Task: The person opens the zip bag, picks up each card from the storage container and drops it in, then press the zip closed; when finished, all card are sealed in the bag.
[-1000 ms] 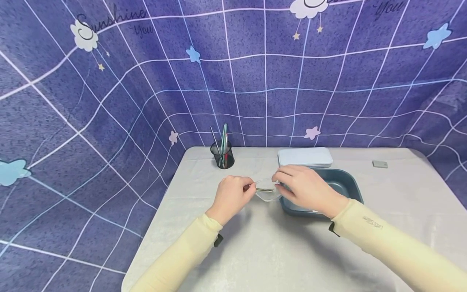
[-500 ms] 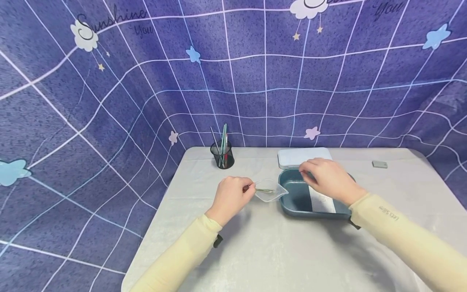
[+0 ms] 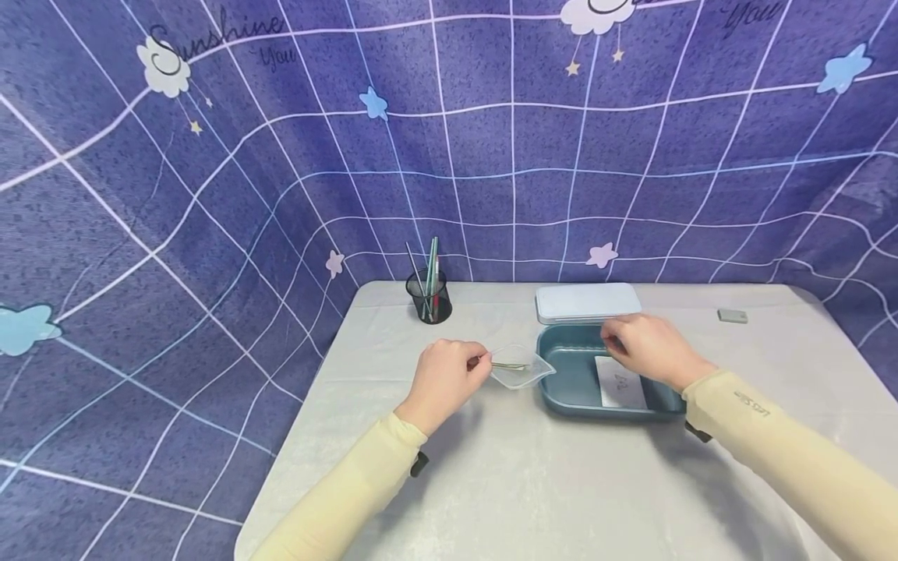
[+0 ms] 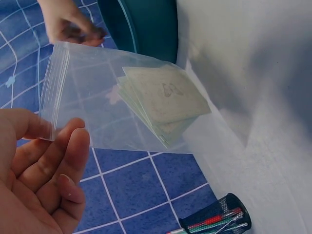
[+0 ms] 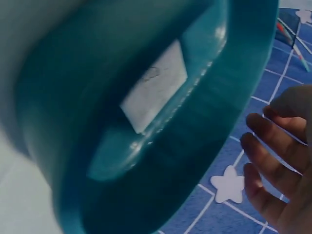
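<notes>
Thumb and fingers of my left hand point(image 3: 445, 374) pinch the zip edge of a clear zip bag point(image 4: 92, 97). Inside the bag, several small pale paper cards point(image 4: 165, 92) lie in a fanned stack, the front one bearing a dark scribbled mark. Over the far right part of a teal bin point(image 3: 575, 409) hovers my right hand point(image 3: 648, 348). Its fingers are loosely curved and hold nothing in the right wrist view. A single white paper card point(image 3: 620, 383) with a dark mark lies on the bin's floor, just below that hand.
Behind the bin sits a flat light-blue case point(image 3: 588, 300). A black mesh pen cup point(image 3: 429, 302) with several pencils stands at the back left. One small grey block point(image 3: 733, 315) lies at the back right. A patterned blue curtain point(image 3: 477, 140) hangs behind the table.
My right hand has left the bag's rim and moved right over the bin, uncovering the white card there. My left hand and the bag have stayed in place.
</notes>
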Motion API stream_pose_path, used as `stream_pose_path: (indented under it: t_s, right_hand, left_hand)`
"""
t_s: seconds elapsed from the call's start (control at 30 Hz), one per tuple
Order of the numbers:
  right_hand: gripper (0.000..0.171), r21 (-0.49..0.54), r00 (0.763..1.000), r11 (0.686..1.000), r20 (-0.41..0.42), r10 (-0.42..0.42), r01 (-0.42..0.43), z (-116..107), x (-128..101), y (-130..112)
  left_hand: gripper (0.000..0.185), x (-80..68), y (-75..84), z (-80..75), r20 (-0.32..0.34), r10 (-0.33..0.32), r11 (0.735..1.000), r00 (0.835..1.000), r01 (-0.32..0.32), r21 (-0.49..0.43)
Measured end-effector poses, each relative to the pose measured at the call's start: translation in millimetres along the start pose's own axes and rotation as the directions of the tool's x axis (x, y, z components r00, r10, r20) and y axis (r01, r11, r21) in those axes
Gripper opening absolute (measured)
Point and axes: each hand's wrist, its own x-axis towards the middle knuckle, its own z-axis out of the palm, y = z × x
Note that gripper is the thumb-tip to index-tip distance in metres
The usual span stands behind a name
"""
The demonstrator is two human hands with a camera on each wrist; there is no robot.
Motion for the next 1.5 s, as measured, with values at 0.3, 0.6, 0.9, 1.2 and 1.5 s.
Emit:
stream_pose_path:
  t_s: [0.3,0.6,0.9,1.2,1.5]
  right_hand:
    - [0.029,-0.045,0.974,0.998,0.221,0.054,-0.045,12,-12,11]
    - [0.076,-0.046,0.93,0.995,0.353,0.098,-0.087,20,-24,17]
    - [0.09,-0.046,0.935,0.996,0.344,0.082,-0.071,27,-34,22]
    - [0.083,-0.043,0.939,0.994,0.324,0.113,-0.104,30,-37,23]
    - [0.097,-0.04,0.946,0.992,0.298,0.125,-0.118,29,-37,22]
  left_hand:
    - [0.017,-0.7,-2.0,0.2,0.014,-0.014,1.0,1.0,0.014,0.017]
    - [0.016,-0.8,-1.6,-0.4,0.008,-0.007,1.0,1.0,0.007,0.009]
    - [0.017,-0.8,-0.5,1.0,0.007,-0.004,1.0,1.0,0.004,0.007]
    - [0.017,-1.4,0.1,1.8,0.001,0.005,1.0,1.0,-0.005,0.004]
    - [0.017,-1.8,-0.4,2.0,0.005,0.002,1.0,1.0,-0.002,0.007]
